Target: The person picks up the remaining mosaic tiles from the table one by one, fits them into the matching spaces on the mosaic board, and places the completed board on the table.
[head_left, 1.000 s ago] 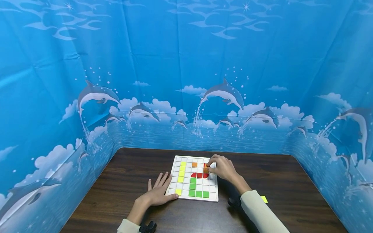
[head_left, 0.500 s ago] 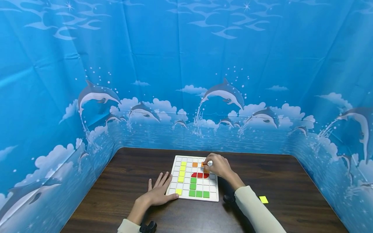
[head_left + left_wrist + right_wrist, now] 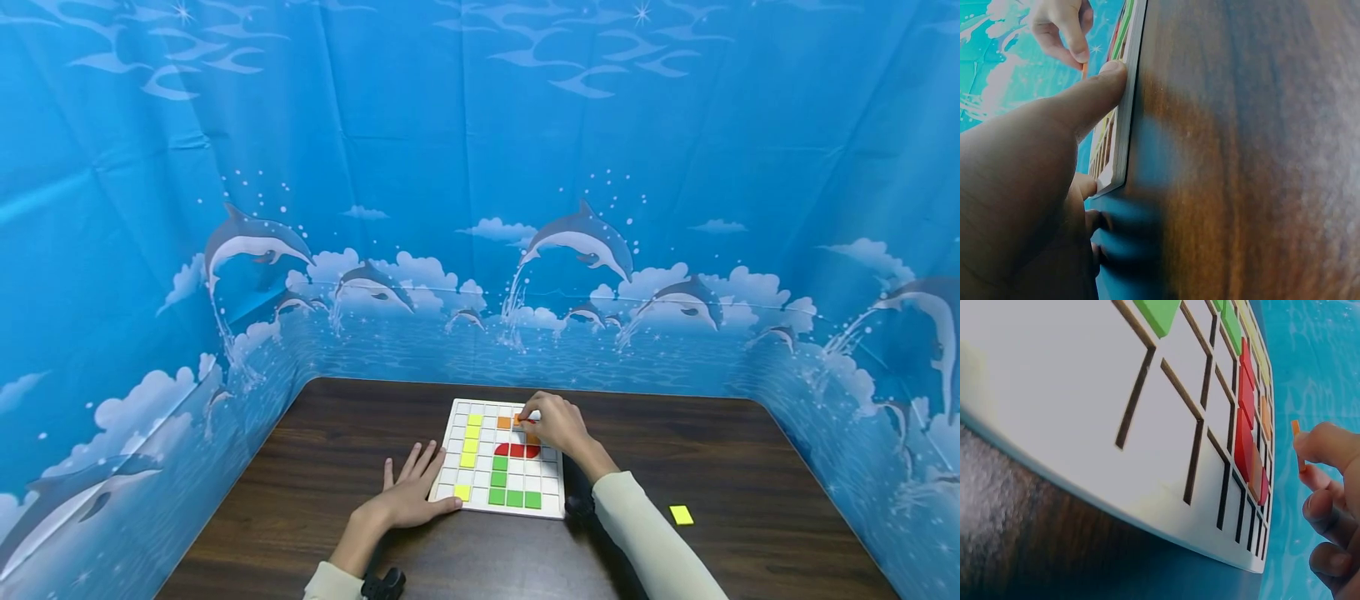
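Observation:
A white square grid board (image 3: 551, 485) lies on the table with colored tiles in some of its cells. My right hand (image 3: 561, 423) pinches a thin orange tile (image 3: 1299, 449) between thumb and finger, apart from the board, over its far right part. Below that hand lie another orange tile (image 3: 533, 438) and a row of red tiles (image 3: 517, 451); one more orange tile (image 3: 503, 422) sits to the left. My left hand (image 3: 408, 500) rests at the board's near left corner, fingers spread on the table side and thumb (image 3: 1107, 84) against the edge.
Green tiles (image 3: 498, 479) form an L on the board, and yellow tiles (image 3: 471, 446) run down its left side. A loose yellow tile (image 3: 682, 515) lies on the dark wooden table (image 3: 750, 467) at the right. A blue dolphin-print curtain (image 3: 465, 167) surrounds the table.
My right hand has shifted left with the orange tile, off the far right column. The loose yellow tile, partly hidden by the sleeve before, is now fully in sight. My left hand stays put.

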{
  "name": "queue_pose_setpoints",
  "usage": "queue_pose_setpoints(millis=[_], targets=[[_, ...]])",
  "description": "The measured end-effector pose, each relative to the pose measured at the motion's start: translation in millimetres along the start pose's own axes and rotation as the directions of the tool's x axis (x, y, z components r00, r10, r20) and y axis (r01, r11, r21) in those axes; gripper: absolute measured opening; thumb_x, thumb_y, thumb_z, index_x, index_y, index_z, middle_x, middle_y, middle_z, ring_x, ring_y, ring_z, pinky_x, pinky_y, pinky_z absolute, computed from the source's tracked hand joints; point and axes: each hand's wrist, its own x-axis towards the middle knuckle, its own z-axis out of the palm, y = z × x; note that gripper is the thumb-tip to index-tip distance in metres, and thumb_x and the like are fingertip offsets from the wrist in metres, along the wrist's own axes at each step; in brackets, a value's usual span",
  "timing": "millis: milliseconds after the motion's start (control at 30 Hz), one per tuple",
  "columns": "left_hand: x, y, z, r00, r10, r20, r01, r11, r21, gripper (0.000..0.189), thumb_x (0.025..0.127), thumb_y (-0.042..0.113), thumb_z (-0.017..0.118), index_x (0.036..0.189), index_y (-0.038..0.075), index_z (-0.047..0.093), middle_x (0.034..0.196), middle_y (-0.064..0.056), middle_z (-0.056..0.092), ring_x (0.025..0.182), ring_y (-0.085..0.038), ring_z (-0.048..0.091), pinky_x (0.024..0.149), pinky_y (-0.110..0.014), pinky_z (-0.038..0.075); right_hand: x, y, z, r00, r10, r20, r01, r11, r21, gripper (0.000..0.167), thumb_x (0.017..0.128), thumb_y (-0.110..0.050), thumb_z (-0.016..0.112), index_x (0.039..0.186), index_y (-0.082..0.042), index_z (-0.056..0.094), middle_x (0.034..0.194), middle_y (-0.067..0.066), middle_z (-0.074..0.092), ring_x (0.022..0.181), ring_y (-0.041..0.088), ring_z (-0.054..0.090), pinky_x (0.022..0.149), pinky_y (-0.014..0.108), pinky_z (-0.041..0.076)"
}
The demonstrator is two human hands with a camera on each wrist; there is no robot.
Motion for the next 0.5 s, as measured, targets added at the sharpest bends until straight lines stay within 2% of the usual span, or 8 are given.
queue_pose_setpoints(millis=[200, 267, 500], targets=[[-1.5, 4.6, -2.4, 1.0, -0.015, 0.008, 0.015, 1.0, 0.022, 0.107, 0.094, 0.074, 0.062, 0.172, 0.014, 0.021, 0.181, -0.014, 0.01, 0.168, -0.04, 0.0, 0.122, -0.08, -0.013, 1.3, 2.2, 4.3, 1.0, 0.013, 0.006, -0.013, 1.0, -0.004, 0.003, 0.092, -0.027, 0.087, 0.09, -0.025, 0.085, 0.114, -0.002, 0.076, 0.081, 0.013, 0.068, 0.058, 0.028, 0.049], [-1.3, 5.8, -2.8, 0.999, -0.027, 0.017, 0.027, 0.999, 0.017, 0.107, 0.094, 0.074, 0.063, 0.172, 0.014, 0.022, 0.181, -0.013, 0.011, 0.168, -0.04, 0.001, 0.123, -0.078, -0.012, 1.7, 2.7, 5.6, 1.0, 0.022, 0.004, -0.022, 1.0, -0.013, 0.004, 0.092, -0.027, 0.087, 0.089, -0.026, 0.084, 0.112, -0.002, 0.076, 0.08, 0.011, 0.066, 0.058, 0.028, 0.048], [4.5, -5.2, 5.1, 1.0, -0.002, -0.003, 0.002, 1.0, 0.03, 0.109, 0.093, 0.081, 0.057, 0.174, 0.02, 0.017, 0.181, -0.012, 0.007, 0.167, -0.042, -0.003, 0.119, -0.082, -0.015, 4.0, 4.1, 10.9, 1.0, 0.024, 0.011, -0.023, 0.999, -0.046, 0.003, 0.093, -0.027, 0.086, 0.09, -0.024, 0.085, 0.113, -0.002, 0.077, 0.082, 0.015, 0.069, 0.061, 0.03, 0.051]])
